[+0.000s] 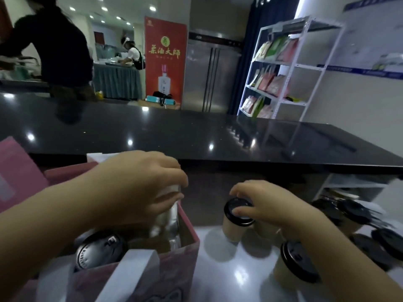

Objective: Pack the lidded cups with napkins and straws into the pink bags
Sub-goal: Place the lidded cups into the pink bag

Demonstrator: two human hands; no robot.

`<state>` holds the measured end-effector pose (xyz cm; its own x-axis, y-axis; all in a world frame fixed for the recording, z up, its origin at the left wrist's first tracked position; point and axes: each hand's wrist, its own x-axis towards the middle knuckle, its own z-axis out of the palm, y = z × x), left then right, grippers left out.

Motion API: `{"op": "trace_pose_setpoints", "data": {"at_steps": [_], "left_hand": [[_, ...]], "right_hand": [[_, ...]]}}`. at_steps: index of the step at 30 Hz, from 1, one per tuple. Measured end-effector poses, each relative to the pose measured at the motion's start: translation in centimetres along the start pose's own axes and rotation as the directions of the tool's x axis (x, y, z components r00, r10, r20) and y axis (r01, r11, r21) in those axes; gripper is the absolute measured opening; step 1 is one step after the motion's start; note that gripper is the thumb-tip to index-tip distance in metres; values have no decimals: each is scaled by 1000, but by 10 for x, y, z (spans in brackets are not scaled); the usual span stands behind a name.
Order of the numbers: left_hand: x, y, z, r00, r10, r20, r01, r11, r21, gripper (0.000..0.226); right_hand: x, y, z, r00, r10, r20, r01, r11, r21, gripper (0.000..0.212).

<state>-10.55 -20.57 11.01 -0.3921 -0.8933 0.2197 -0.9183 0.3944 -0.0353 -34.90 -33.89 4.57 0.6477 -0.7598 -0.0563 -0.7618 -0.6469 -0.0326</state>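
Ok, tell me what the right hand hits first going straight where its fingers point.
The black lid, which the right hand grips; carried further left, probably the pink bag's wall, depth unclear.

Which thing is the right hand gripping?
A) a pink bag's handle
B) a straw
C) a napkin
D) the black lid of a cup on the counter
D: the right hand curls its fingers over the black lid of a tan cup standing on the white counter, right of the pink bag; the left hand holds a pale thing at the bag's rim.
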Motion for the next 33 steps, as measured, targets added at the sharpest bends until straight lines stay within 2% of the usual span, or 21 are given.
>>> {"op": "trace_pose_setpoints", "data": {"at_steps": [3,6,8,12,16,20,23,26,28,31,33], "left_hand": [[11,0,9,997,72,-14,-71,997,2,31],[17,-5,20,991,128,-31,-127,991,41,33],[17,-7,25,990,133,-53,-132,991,29,32],[12,-5,26,991,124,-43,-125,992,-13,26],[5,-6,25,994,100,-41,-102,994,-37,20],[-8,-12,19,995,70,-75,-73,997,-39,29],[-25,-24,16,992,16,-129,-27,996,-84,32],[-47,-40,21,981,-53,-189,26,990,-141,29],[-63,-49,27,970,-120,-213,81,979,-186,26],[-83,-62,36,956,-213,-202,170,963,-211,22],[-94,-69,41,946,-266,-186,228,953,-201,23]], "right_hand": [[16,19,33,982,140,125,-136,990,-35,57],[35,34,61,968,207,143,-203,978,-41,78],[46,42,74,957,233,173,-240,971,19,88],[60,50,89,937,243,252,-276,955,106,80],[58,47,86,953,233,194,-251,965,78,79],[44,32,58,978,203,36,-206,975,87,76],[25,13,22,962,141,-232,-123,988,90,76],[3,-13,-15,855,51,-515,28,989,146,74],[-9,-29,-37,764,-11,-645,143,978,153,72],[-17,-57,-61,675,-98,-731,308,938,158,70],[-16,-76,-70,670,-149,-727,414,888,199,69]]}}
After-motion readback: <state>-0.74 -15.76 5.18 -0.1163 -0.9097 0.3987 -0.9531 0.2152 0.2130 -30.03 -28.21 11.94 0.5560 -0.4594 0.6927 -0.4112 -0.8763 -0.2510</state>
